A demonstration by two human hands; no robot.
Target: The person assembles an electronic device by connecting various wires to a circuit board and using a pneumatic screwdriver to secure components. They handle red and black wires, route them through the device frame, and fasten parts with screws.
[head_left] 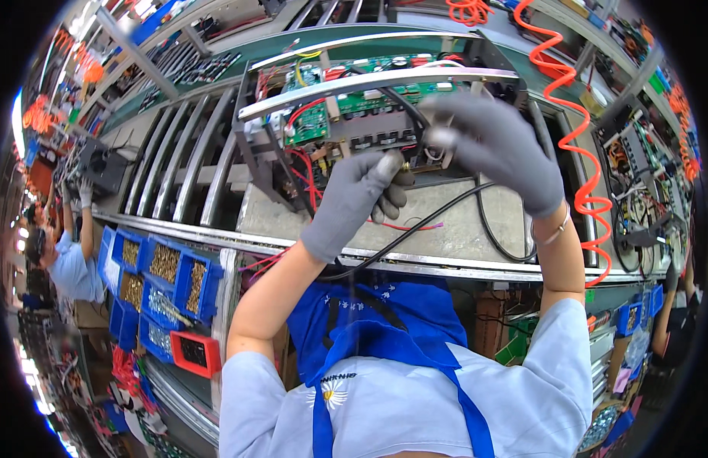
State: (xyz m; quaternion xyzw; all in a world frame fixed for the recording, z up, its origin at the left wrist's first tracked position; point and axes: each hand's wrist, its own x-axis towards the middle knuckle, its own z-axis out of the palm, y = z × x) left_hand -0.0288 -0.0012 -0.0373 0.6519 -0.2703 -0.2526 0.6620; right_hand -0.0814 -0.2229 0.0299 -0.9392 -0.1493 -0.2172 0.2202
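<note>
In front of me stands an open metal-framed electrical unit (384, 75) with green circuit boards (308, 124), red wires and a black cable inside. My left hand (352, 195), in a grey glove, is at its near side with thumb and fingers pressed together. A tiny brass-coloured bit shows at its fingertips, too small to name. My right hand (497, 145), also gloved in grey, is raised over the unit's right part, its fingers bent toward the boards. Motion blurs those fingertips, so what they hold, if anything, is unclear. A loose black cable (423, 223) loops across the bench below both hands.
Steel rollers (178, 156) run left of the unit. Blue bins (164, 261) of small brass fasteners and a red bin (195, 353) stand at the lower left. An orange coiled hose (572, 145) hangs at the right. Other people work at both sides, including a person (77, 259) at the left.
</note>
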